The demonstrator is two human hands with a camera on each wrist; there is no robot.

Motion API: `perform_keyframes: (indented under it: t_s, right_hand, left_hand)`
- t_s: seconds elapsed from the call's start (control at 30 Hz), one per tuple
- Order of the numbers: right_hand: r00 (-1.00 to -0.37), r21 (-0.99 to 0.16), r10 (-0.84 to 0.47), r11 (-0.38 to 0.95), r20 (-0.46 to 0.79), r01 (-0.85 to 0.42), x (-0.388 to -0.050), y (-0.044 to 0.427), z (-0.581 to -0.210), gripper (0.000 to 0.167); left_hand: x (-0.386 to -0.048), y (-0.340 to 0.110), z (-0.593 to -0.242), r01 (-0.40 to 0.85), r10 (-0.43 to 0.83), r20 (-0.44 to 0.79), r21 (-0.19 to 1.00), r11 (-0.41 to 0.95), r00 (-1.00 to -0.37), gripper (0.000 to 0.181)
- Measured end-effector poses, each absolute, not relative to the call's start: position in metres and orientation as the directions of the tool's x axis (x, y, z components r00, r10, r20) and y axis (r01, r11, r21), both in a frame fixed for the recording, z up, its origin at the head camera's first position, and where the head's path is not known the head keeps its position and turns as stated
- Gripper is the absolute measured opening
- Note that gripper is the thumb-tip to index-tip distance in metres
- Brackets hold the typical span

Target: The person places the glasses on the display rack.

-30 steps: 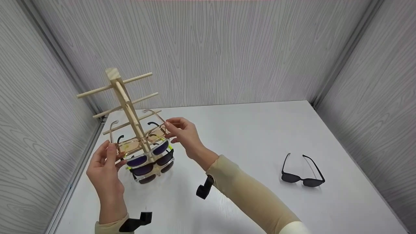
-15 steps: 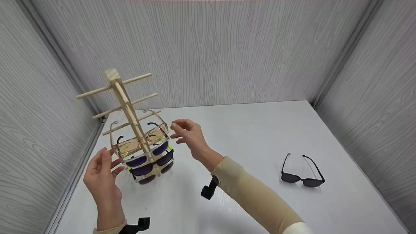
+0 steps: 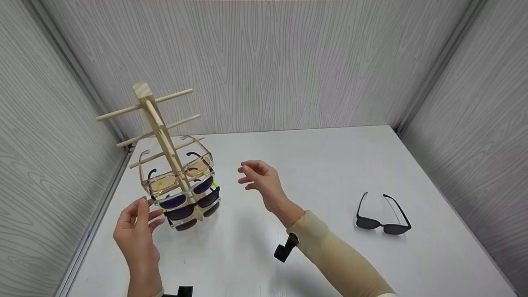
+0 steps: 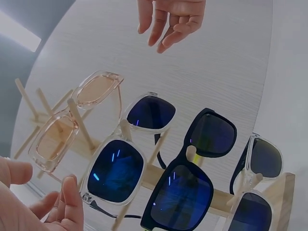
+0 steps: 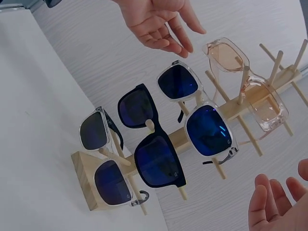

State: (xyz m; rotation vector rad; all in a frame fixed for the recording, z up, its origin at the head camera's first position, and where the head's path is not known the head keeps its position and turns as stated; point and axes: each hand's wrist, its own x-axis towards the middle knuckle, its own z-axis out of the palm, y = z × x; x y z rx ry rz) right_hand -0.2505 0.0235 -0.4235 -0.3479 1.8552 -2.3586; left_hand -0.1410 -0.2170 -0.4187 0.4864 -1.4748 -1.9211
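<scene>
Pale pink clear-framed glasses [image 3: 163, 186] with light orange lenses hang on a wooden eyewear stand [image 3: 167, 146]. Below them on the stand are clear-framed sunglasses with blue lenses [image 4: 116, 171], black-framed sunglasses [image 4: 179, 197] and another clear-framed pair [image 5: 112, 182]. Left of the stand, my left hand [image 3: 138, 235] has its fingers loosely bent and holds nothing; its fingertips are close to the rims, and whether they touch is unclear. To the stand's right my right hand [image 3: 266, 185] hovers apart from the glasses, its fingers relaxed around nothing.
A pair of black sunglasses [image 3: 383, 226] lies on the right of the white table [image 3: 313, 165], temples unfolded and pointing back. Bare upper pegs [image 3: 175, 95] stick out sideways from the stand. Grey wood-grain panels [image 3: 264, 66] enclose the table at the back and sides.
Both hands have let go of the pink glasses, which stay on the stand. My right hand has drawn away to the right and down; my left hand has moved slightly down.
</scene>
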Motion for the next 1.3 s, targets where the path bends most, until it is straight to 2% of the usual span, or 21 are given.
perform_keyframes:
  t_s: [0.3, 0.53, 0.77, 1.3]
  right_hand:
    - [-0.967, -0.970, -0.233, -0.241, 0.099, -0.041, -0.232, 0.048, -0.436, 0.027]
    - [-0.972, -0.970, -0.222, -0.244, 0.076, -0.020, -0.224, 0.063, -0.451, 0.028]
    - [-0.979, -0.974, -0.201, -0.226, 0.031, 0.015, -0.204, 0.080, -0.448, 0.020]
    - [-0.993, -0.978, -0.108, -0.200, -0.041, 0.062, -0.199, 0.120, -0.489, 0.021]
  left_hand:
    - [-0.133, -0.205, -0.423, 0.279, -0.670, 0.132, 0.953, -0.117, -0.731, 0.031]
    - [-0.129, -0.196, -0.431, 0.221, -0.652, 0.109, 0.971, -0.093, -0.751, 0.033]
    - [-0.127, -0.189, -0.440, 0.188, -0.625, 0.098, 0.979, -0.079, -0.774, 0.032]
    - [-0.127, -0.167, -0.467, -0.038, -0.519, -0.062, 0.998, -0.057, -0.853, 0.036]
